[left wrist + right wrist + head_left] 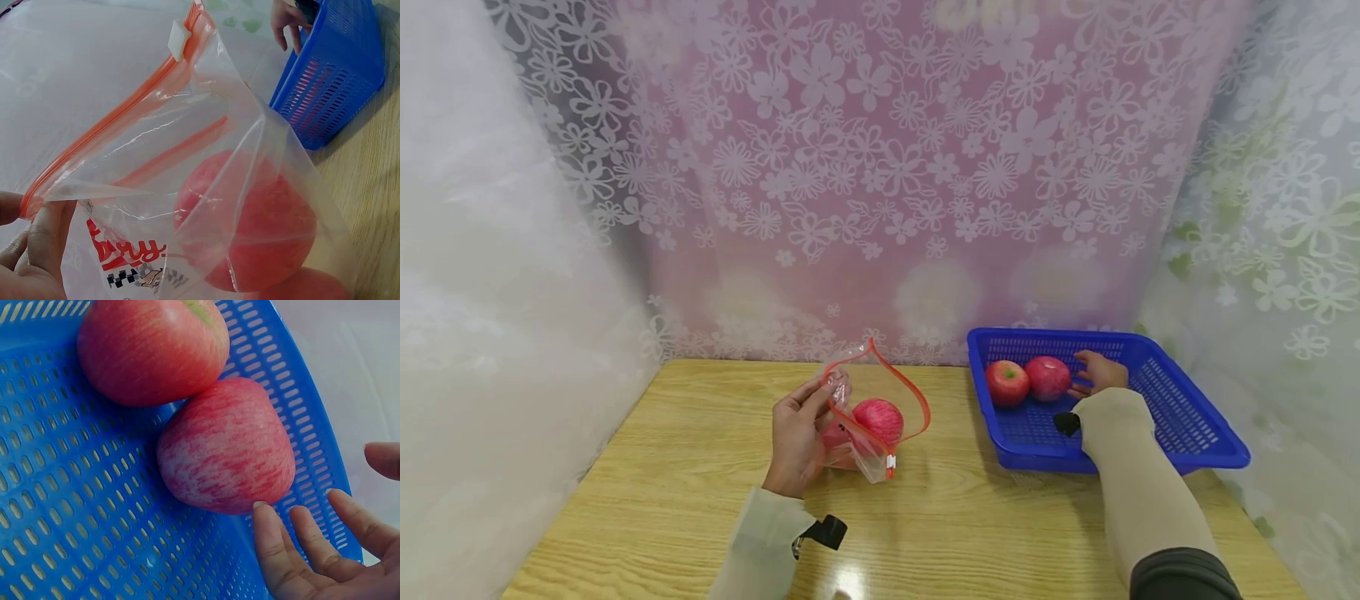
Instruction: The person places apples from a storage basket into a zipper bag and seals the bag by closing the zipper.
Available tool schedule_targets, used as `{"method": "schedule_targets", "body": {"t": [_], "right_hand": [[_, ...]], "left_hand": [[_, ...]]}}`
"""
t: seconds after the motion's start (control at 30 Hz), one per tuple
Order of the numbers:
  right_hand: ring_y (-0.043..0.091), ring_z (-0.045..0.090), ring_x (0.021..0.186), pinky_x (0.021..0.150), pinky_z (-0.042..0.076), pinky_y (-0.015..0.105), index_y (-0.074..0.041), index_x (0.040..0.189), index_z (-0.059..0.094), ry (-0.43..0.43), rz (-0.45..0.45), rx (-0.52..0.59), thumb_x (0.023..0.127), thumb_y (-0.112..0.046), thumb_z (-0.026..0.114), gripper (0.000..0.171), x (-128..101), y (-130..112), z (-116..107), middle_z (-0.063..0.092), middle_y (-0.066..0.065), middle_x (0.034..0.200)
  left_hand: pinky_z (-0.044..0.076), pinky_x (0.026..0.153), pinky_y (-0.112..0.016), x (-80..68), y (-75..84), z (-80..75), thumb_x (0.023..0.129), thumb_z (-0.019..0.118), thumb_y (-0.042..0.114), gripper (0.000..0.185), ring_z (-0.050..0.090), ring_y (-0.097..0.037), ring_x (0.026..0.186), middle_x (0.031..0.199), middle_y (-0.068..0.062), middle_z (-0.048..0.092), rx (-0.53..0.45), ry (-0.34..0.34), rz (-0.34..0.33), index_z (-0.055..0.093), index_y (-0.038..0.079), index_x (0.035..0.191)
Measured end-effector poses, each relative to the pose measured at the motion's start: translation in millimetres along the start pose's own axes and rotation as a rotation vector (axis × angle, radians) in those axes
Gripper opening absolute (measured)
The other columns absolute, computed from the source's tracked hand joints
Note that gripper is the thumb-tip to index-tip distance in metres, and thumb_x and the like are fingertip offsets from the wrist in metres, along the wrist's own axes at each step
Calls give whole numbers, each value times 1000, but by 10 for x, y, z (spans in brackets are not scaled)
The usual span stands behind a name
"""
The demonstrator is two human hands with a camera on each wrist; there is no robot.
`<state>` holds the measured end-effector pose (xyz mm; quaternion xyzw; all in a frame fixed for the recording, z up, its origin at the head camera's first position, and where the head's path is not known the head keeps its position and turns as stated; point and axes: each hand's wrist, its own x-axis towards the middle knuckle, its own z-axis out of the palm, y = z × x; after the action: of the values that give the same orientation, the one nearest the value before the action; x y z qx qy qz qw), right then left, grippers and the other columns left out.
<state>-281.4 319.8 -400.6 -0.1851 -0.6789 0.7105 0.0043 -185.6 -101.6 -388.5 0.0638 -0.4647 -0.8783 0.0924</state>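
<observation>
My left hand [796, 435] pinches the rim of a clear zip bag [144, 150] with an orange zip edge and a white slider [179, 40]. Its mouth gapes. Inside, a red apple [878, 421] rests against at least one more red fruit [306, 286], mostly hidden. Over the blue plastic basket [1015, 458] my right hand [1101, 375] has its fingers spread. One fingertip is at the edge of the nearer apple [225, 447]; whether it touches, I cannot tell. A second apple [153, 350] sits against that one.
The wooden table [985, 533] carries the bag at its middle and the basket at the right. Behind the table hangs a pink flowered curtain [880, 183], with pale sheets [497, 292] at the sides. A black strap-like piece [829, 532] sits at the left wrist.
</observation>
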Motion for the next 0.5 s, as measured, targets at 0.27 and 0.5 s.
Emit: {"method": "schedule_targets", "body": {"t": [0.27,0.5], "right_hand": [[32,54,105,82,56,36,-13,155,18,-46,104,-82,102,-35,34,60,357,106,-164,15,26,155],[40,33,130,98,47,46,-17,156,10,-69,230,5,98,-40,45,71,540,176,-192,5,23,158]], "left_hand": [[56,78,-28,18,-8,-6,95,59,4,36,69,-13,80,94,-6,69,-3,-4,4,53,-15,125],[57,73,-26,24,-5,-21,94,61,4,35,67,-12,72,89,-5,69,-10,-3,2,55,-15,122]]}}
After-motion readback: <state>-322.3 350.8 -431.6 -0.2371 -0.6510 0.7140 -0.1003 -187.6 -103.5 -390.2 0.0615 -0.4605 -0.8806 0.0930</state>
